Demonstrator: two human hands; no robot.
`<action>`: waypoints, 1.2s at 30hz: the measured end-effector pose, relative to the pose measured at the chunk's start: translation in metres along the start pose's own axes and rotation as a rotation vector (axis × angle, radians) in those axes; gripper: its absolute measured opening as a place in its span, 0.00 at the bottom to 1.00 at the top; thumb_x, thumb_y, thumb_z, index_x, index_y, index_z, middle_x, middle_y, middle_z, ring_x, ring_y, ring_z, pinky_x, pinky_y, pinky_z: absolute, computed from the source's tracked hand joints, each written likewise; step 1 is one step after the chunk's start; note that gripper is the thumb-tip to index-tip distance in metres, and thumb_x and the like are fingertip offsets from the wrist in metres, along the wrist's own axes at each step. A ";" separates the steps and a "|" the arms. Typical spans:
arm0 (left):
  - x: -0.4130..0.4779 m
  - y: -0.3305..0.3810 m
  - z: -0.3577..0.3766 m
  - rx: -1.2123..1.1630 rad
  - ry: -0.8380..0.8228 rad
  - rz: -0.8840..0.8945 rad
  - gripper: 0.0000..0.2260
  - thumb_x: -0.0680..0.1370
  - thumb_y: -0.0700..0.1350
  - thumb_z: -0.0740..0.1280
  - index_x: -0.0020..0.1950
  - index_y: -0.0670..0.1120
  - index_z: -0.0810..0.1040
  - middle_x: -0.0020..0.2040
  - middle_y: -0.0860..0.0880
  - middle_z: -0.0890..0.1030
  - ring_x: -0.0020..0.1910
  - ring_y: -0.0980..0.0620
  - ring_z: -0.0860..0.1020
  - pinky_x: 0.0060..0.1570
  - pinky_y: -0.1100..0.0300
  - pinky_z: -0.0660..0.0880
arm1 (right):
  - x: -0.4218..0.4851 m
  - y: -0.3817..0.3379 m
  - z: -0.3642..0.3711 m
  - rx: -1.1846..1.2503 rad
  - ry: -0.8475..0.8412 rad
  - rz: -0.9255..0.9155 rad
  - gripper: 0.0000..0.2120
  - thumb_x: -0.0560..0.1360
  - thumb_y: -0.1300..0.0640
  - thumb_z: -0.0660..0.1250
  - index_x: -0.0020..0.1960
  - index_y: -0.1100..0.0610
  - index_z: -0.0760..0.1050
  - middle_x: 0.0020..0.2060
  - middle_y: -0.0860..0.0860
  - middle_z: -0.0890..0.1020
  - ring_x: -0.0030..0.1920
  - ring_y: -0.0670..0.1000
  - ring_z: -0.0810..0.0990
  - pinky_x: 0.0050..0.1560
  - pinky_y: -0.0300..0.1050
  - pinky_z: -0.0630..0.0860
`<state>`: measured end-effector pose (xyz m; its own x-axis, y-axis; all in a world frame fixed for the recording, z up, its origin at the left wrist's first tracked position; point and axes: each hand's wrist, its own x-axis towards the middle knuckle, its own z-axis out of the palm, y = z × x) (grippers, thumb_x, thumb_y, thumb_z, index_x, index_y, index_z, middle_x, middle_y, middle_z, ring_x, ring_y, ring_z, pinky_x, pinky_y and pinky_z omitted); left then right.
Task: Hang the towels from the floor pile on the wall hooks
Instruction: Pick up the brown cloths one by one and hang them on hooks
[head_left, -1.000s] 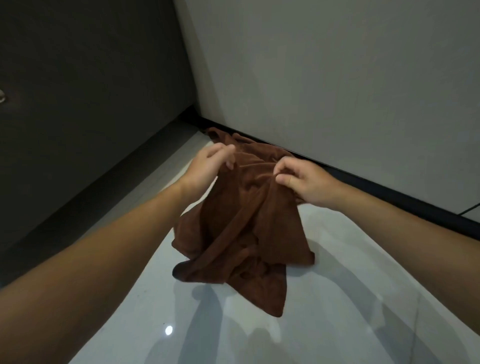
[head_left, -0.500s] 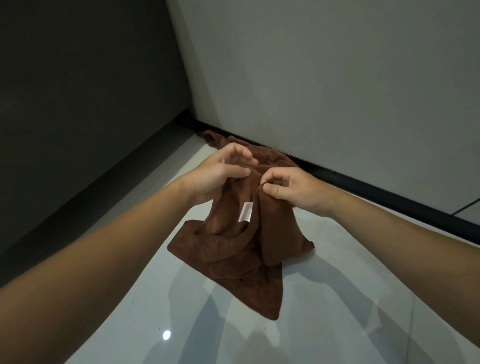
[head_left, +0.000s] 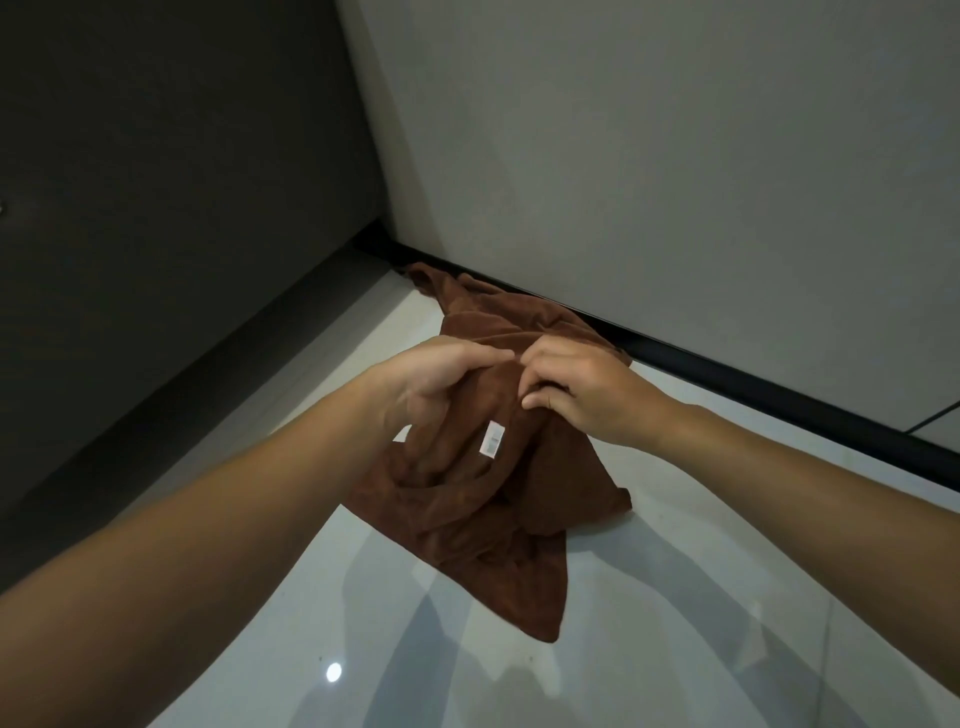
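Head camera: left hand (head_left: 436, 384) and right hand (head_left: 582, 395) pinch the top of a brown towel (head_left: 467, 514) above the floor pile (head_left: 498, 312); no hooks visible, hanging seemingly yet to come.

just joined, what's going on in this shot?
A person holds a brown towel over the glossy floor with both hands. The left hand grips a bunched part, and the right hand pinches the top edge close beside it. A white label shows just below them. More brown fabric lies by the black baseboard behind. This towel is not on a hook yet.
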<state>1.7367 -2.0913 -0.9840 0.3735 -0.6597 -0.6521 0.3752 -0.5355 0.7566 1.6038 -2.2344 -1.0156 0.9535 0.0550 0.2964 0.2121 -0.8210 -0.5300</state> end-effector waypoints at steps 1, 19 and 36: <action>0.000 0.000 0.000 -0.041 0.030 0.010 0.13 0.81 0.45 0.64 0.61 0.39 0.79 0.58 0.40 0.82 0.53 0.44 0.81 0.54 0.52 0.79 | -0.002 0.000 0.000 -0.005 -0.039 0.010 0.01 0.74 0.62 0.70 0.45 0.58 0.80 0.51 0.48 0.76 0.50 0.42 0.74 0.53 0.28 0.66; -0.004 0.002 0.016 -0.078 0.127 0.446 0.09 0.77 0.34 0.67 0.56 0.33 0.78 0.48 0.37 0.82 0.46 0.43 0.81 0.53 0.52 0.80 | 0.011 -0.004 -0.022 0.178 0.071 0.224 0.07 0.76 0.56 0.69 0.44 0.44 0.75 0.44 0.39 0.75 0.46 0.40 0.75 0.49 0.34 0.70; -0.002 -0.002 0.018 0.370 0.146 0.495 0.06 0.80 0.42 0.66 0.49 0.40 0.80 0.41 0.46 0.83 0.39 0.55 0.82 0.40 0.66 0.77 | 0.008 -0.002 -0.029 0.174 0.159 0.344 0.08 0.70 0.56 0.76 0.40 0.49 0.76 0.36 0.46 0.80 0.39 0.50 0.78 0.41 0.41 0.73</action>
<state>1.7197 -2.0983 -0.9830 0.5492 -0.8112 -0.2009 -0.1798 -0.3494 0.9196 1.6049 -2.2486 -0.9884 0.9329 -0.3057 0.1907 -0.0670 -0.6674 -0.7417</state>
